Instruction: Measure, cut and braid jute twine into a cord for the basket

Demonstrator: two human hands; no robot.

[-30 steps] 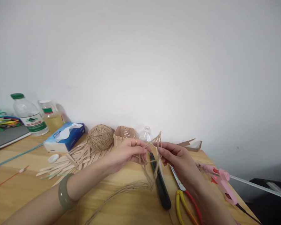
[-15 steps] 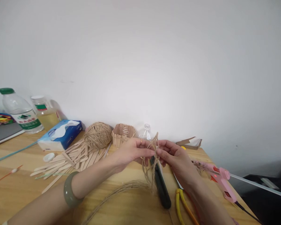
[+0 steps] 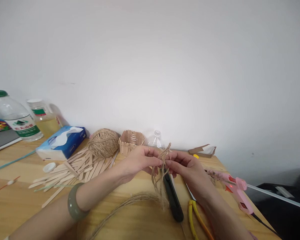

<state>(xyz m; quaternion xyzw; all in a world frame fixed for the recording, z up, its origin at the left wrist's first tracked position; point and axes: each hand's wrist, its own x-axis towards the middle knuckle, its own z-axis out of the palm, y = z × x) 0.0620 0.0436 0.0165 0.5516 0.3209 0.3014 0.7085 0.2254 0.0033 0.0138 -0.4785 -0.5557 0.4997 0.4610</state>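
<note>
Between my two hands is a looped bunch of jute twine, its strands hanging to the table and trailing off toward the lower left. My left hand pinches the twine from the left, thumb against fingers. From the right, my right hand pinches the same strands, its fingertips close to the left thumb. Below the hands lies a dark utility knife, its upper end partly covered. Yellow-handled scissors lie beside my right forearm, which hides part of them.
Behind my left hand stand a ball of twine, a small wooden-stick basket and a clear bottle top. Loose craft sticks, a tissue box and bottles are at left. A pink glue gun lies at right.
The view has shifted slightly, so the objects at left sit further left. Both hands keep their pinch on the twine, and the looped strands have moved a little between the fingers.
</note>
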